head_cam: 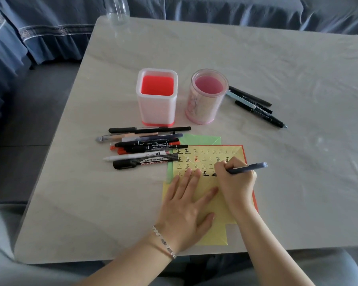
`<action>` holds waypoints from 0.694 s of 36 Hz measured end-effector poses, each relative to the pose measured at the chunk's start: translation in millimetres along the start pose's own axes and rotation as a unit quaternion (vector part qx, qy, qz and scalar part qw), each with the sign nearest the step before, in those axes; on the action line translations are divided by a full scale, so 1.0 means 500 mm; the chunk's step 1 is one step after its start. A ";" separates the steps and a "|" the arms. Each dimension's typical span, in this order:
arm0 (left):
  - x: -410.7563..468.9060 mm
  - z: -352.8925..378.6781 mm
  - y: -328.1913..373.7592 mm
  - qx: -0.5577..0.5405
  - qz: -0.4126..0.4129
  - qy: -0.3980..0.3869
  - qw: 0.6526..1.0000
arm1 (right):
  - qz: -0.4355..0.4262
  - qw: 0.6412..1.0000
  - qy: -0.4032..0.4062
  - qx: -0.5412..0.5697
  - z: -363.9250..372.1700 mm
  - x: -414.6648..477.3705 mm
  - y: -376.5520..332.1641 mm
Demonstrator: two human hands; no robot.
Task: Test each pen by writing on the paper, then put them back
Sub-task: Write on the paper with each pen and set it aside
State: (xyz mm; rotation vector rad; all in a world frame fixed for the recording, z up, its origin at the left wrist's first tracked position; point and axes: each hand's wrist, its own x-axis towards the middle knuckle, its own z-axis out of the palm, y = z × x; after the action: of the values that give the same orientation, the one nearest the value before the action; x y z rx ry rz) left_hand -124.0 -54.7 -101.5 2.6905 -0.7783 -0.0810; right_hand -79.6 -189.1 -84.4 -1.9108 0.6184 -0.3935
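Observation:
My right hand (pixel 235 182) grips a dark blue pen (pixel 247 169) with its tip touching the yellow paper (pixel 212 205), in the fourth row of written characters. My left hand (pixel 186 205) lies flat on the paper, fingers spread. A pile of several pens and markers (pixel 143 148) lies left of the paper. Three dark pens (pixel 254 106) lie to the right of the round pink holder (pixel 207 96). The square white and red holder (pixel 157 97) stands empty beside it.
Green (pixel 203 139) and red (pixel 245 159) sheets stick out from under the yellow paper. A clear glass bottle (pixel 117 11) stands at the table's far left corner. Blue sofa fabric surrounds the table (pixel 277 69) behind and to the left.

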 end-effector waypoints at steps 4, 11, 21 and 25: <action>0.000 -0.001 0.001 0.005 -0.003 -0.005 1.000 | -0.008 1.000 0.023 -0.010 -0.001 0.001 0.004; -0.001 -0.001 0.002 0.006 0.000 0.000 1.000 | 0.004 0.999 0.042 0.006 -0.004 0.001 0.001; -0.002 -0.027 -0.021 -0.046 0.027 0.101 0.993 | 0.019 0.991 0.065 0.114 -0.008 0.010 -0.009; -0.005 -0.062 -0.067 -0.020 -0.003 0.189 0.982 | 0.026 0.990 0.061 0.124 -0.017 0.011 -0.012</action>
State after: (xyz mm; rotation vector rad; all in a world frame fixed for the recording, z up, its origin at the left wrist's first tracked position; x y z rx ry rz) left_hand -104.4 -17.4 -83.8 2.5558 -0.6410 0.3964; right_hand -78.3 -196.6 -75.7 -1.6399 0.6668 -0.5309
